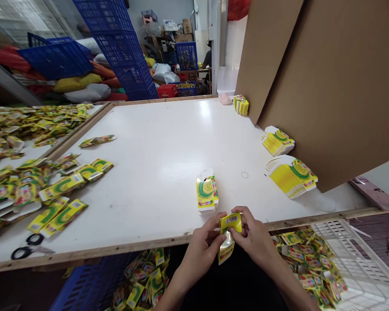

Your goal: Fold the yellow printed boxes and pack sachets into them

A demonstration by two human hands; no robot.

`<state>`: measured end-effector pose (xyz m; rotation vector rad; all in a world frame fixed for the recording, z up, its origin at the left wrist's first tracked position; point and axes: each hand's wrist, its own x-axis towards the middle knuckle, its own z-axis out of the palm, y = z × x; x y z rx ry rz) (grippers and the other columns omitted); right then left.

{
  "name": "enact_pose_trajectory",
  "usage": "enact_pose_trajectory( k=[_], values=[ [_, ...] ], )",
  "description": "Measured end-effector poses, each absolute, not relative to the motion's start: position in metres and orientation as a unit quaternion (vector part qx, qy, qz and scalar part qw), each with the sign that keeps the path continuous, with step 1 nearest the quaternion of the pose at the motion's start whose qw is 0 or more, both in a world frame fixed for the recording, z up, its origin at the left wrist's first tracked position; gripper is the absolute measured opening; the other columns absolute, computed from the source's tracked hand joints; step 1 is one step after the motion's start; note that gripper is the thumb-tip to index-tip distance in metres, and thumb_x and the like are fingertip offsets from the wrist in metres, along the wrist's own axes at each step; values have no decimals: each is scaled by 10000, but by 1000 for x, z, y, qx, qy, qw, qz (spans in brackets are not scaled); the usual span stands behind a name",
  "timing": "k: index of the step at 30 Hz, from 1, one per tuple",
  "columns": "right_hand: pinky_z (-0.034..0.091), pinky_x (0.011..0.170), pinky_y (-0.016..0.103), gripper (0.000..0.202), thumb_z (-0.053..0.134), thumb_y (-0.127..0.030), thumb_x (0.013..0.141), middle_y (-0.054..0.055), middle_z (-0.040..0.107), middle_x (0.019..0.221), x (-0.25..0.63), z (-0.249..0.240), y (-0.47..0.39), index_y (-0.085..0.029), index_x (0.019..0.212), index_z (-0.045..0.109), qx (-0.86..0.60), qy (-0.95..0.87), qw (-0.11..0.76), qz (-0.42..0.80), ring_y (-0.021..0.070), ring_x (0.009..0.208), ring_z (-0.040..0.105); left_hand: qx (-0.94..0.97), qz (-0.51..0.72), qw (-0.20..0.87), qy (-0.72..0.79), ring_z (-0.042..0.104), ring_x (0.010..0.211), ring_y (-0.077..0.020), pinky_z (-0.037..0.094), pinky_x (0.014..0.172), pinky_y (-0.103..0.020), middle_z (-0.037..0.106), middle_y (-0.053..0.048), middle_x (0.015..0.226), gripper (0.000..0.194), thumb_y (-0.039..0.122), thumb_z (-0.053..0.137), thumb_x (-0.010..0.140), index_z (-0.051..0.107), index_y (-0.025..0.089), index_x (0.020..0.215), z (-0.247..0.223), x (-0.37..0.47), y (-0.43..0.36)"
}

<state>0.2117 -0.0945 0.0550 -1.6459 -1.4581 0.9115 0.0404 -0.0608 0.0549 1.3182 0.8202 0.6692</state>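
Just over the table's front edge, my left hand [205, 242] and my right hand [253, 236] both grip one small yellow carton [231, 221] with a barcode near its top end. Left fingers close on its left side, while the right thumb presses its front face. Its lower part looks shiny and slightly bent. Past my hands, a stack of flat yellow cartons [206, 193] with a green swirl print lies on the white table [162, 164].
Fanned carton stacks [291, 176] lie by a large cardboard sheet [340, 86] at right. Scissors [27, 247] and loose cartons [63, 185] are at left. Below the edge stand a blue crate [84, 280] and a white basket [359, 259] with cartons. A person [208, 58] sits far back.
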Motion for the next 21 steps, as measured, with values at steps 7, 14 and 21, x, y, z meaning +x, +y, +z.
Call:
enact_pose_trajectory(
  k=[7,14,21],
  values=[
    [461,616,259,243,556,-353,894,35,683,852,240,52,-96,-235,1058,693,-577,-576,442,374,172,721,618,534,310,700,358,686,863,-204,541,787,-322,681,-88,1152,448,211,676,809,591,236,1248,54,39,-54],
    [507,618,270,209,682,-399,806,52,718,875,247,41,-104,-211,874,739,-555,-462,513,464,179,723,636,548,299,711,324,697,819,-194,562,721,-291,657,-83,1189,401,183,698,776,646,211,1173,48,53,-60],
    [472,760,342,214,655,-443,806,57,662,867,309,70,-133,-244,816,733,-689,-567,319,319,237,848,618,805,356,301,367,498,1295,-286,382,1105,-516,589,-104,1351,440,230,614,857,571,248,1295,44,41,-28]
  ],
)
